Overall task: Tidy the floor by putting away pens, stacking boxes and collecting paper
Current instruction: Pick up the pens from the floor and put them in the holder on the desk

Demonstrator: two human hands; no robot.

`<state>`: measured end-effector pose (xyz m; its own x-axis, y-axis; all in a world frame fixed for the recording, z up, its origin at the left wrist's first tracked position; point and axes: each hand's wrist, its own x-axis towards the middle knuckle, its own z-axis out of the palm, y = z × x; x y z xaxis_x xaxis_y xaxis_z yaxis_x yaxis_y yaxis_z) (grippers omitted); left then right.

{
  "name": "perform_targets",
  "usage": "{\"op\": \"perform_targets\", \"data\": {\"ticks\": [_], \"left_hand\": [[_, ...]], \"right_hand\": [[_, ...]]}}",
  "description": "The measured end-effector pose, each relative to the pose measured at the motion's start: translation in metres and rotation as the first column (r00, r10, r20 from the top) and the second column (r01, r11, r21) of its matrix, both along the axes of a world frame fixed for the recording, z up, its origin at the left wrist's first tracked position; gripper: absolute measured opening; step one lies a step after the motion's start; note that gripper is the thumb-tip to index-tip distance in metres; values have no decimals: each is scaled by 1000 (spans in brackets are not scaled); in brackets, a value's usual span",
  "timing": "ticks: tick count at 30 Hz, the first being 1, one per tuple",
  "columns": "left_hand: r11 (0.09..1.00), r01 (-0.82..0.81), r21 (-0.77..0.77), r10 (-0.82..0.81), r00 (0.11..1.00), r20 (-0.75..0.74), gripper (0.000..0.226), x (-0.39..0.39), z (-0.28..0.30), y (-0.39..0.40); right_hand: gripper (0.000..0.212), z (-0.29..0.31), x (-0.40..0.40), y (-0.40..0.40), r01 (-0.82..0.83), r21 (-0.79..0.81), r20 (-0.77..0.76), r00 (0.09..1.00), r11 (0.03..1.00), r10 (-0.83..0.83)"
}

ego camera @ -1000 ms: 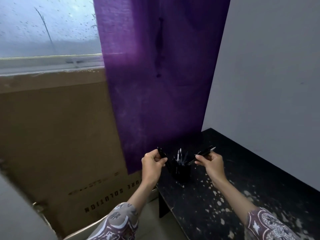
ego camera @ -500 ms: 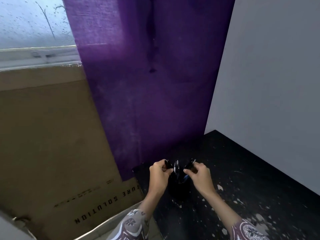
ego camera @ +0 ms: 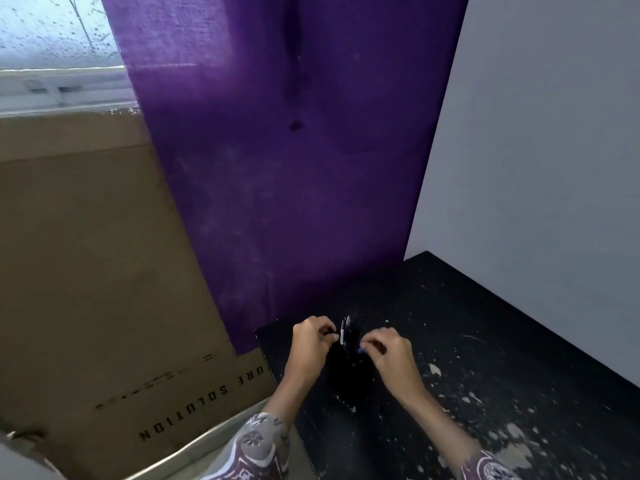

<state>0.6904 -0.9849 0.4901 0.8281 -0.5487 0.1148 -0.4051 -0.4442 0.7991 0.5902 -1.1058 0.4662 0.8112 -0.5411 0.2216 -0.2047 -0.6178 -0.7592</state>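
Purple curtain (ego camera: pixel 294 168) hangs behind a black, paint-flecked table (ego camera: pixel 502 358) set in the corner of a grey-walled room, where a person feeds pens (ego camera: pixel 347 332) into a black pen holder (ego camera: pixel 348 375) near the table's left edge. The left hand (ego camera: pixel 310 344) and right hand (ego camera: pixel 391 351) meet on either side of the holder's mouth, fingers curled as if pinching pens at the rim; what the left fingers hold is too dark to make out, while a small blue tip shows at the right fingertips. Several pens already stand upright in the holder, their light caps showing between the two hands. A large cardboard box (ego camera: pixel 104 271) with printed lettering leans beside the table, below a rain-spotted window (ego camera: pixel 52 26).

Doing this step well appears to call for letting each pen slide down point-first among those already standing, rather than forcing it. The holder looks light and narrow, so one hand would best steady it against tipping toward the table edge. Boxes and paper, judging by the task, remain to be dealt with.
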Motion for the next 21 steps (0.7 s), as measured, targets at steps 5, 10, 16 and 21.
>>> {"op": "perform_targets", "data": {"ticks": [5, 10, 16, 21], "left_hand": [[971, 83, 223, -100, 993, 68, 11, -2, -16, -6], [995, -22, 101, 15, 997, 76, 28, -13, -12, 8], [994, -74, 77, 65, 991, 115, 33, -22, 0, 51], [989, -118, 90, 105, 985, 136, 34, -38, 14, 103]], "right_hand": [[4, -11, 1, 5, 68, -54, -36, 997, 996, -70], [13, -6, -3, 10, 84, -55, 10, 996, 995, -84], [12, 6, -12, 31, 78, -58, 73, 995, 995, -74], [13, 22, -22, 74, 28, -21, 121, 992, 999, -26]]}}
